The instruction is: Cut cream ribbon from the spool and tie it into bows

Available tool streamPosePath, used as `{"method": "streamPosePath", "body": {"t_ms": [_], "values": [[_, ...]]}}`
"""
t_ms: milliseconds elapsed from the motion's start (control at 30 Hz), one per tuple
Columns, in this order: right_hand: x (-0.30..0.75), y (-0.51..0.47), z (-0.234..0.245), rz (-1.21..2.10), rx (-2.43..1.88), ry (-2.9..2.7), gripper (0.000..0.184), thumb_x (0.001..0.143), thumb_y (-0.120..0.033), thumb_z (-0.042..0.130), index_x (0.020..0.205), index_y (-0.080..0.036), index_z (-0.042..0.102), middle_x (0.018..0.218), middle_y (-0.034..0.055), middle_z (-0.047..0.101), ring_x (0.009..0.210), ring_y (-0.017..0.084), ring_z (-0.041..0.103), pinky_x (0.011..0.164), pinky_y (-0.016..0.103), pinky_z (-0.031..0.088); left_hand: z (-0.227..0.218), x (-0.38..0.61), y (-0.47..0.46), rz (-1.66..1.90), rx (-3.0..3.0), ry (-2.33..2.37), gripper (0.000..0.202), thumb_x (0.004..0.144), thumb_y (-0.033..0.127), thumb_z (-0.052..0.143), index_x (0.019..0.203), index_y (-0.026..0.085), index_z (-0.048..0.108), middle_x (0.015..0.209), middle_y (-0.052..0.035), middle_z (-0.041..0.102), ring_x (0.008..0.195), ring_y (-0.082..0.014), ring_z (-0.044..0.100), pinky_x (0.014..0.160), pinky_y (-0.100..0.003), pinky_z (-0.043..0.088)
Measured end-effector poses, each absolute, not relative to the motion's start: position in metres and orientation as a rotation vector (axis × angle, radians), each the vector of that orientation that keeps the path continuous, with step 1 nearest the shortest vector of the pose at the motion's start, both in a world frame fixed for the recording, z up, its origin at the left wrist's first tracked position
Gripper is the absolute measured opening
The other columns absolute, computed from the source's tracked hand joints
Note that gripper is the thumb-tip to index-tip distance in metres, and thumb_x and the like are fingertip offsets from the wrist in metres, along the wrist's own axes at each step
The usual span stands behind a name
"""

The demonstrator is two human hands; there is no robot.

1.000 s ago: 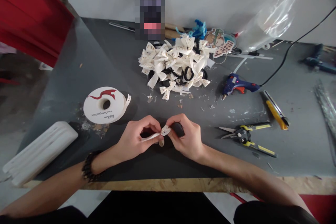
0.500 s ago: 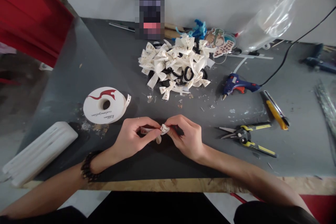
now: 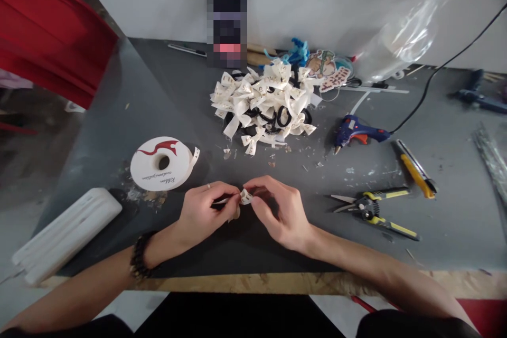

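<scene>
My left hand (image 3: pixel 204 211) and my right hand (image 3: pixel 279 211) meet over the near middle of the grey table (image 3: pixel 119 111). Both pinch a small cream ribbon piece (image 3: pixel 244 196) between their fingertips. A dark object under my right hand's fingers is mostly hidden. Left of my hands lies a white ribbon spool (image 3: pixel 160 162) with a loose end. Behind my hands sits a pile of finished cream ribbon bows on black hair ties (image 3: pixel 263 103).
A blue glue gun (image 3: pixel 356 132) with a black cord lies at the right, a yellow utility knife (image 3: pixel 414 169) and yellow-handled snips (image 3: pixel 374 208) nearer. A white case (image 3: pixel 67 232) rests at the front left edge. A clear plastic bag (image 3: pixel 407 37) stands at the back right.
My fingers have drawn closer together on the ribbon piece, folding its loose tail in. The dark object in my right hand has slipped out of sight. The camera tilted slightly.
</scene>
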State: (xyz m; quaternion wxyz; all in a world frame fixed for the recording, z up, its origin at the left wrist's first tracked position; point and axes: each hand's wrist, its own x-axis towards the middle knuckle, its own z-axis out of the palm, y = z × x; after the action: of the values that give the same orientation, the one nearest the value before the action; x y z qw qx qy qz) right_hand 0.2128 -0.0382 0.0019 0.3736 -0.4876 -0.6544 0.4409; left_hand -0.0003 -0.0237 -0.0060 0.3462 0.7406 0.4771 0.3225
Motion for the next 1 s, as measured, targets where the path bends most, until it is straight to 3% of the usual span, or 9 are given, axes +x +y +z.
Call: {"method": "streamPosePath", "body": {"t_ms": [167,433,633,1000], "values": [[0.211,-0.036,-0.003,1.107,-1.358,-1.61,0.006,0.093,-0.029,0.079,0.091,-0.023,0.078,0.082,-0.0019,0.079,0.067,0.012,0.07,0.063,0.024,0.055,-0.007,0.001,-0.026,0.936,2.115,1.169,0.006,0.097,0.015,0.067,0.095,0.018,0.073,0.078,0.0003,0.078,0.069,-0.0114,0.074,0.069,-0.02,0.056],[0.215,-0.032,-0.008,1.209,-1.314,-1.578,0.01,0.098,-0.023,0.072,0.097,-0.023,0.082,0.088,-0.0004,0.083,0.074,0.014,0.076,0.069,0.026,0.058,-0.002,-0.002,-0.02,0.653,1.697,1.182,0.021,0.104,0.029,0.059,0.097,0.018,0.075,0.082,-0.0004,0.076,0.07,-0.011,0.07,0.06,-0.018,0.053],[0.211,-0.034,-0.005,1.123,-1.313,-1.618,0.009,0.098,-0.025,0.072,0.096,-0.023,0.081,0.088,0.0004,0.083,0.075,0.015,0.077,0.07,0.026,0.059,0.001,0.0,-0.019,0.674,1.538,1.141,0.019,0.099,0.034,0.072,0.091,0.017,0.077,0.079,-0.0019,0.077,0.068,-0.0125,0.072,0.061,-0.019,0.056],[0.216,-0.03,-0.006,1.077,-1.203,-1.747,0.02,0.1,-0.017,0.066,0.112,-0.025,0.08,0.103,0.0008,0.085,0.088,0.017,0.081,0.078,0.029,0.065,-0.004,-0.003,-0.02,0.657,1.668,1.19,0.022,0.104,0.029,0.06,0.094,0.018,0.076,0.08,-0.0009,0.075,0.069,-0.0114,0.068,0.062,-0.019,0.053]]}}
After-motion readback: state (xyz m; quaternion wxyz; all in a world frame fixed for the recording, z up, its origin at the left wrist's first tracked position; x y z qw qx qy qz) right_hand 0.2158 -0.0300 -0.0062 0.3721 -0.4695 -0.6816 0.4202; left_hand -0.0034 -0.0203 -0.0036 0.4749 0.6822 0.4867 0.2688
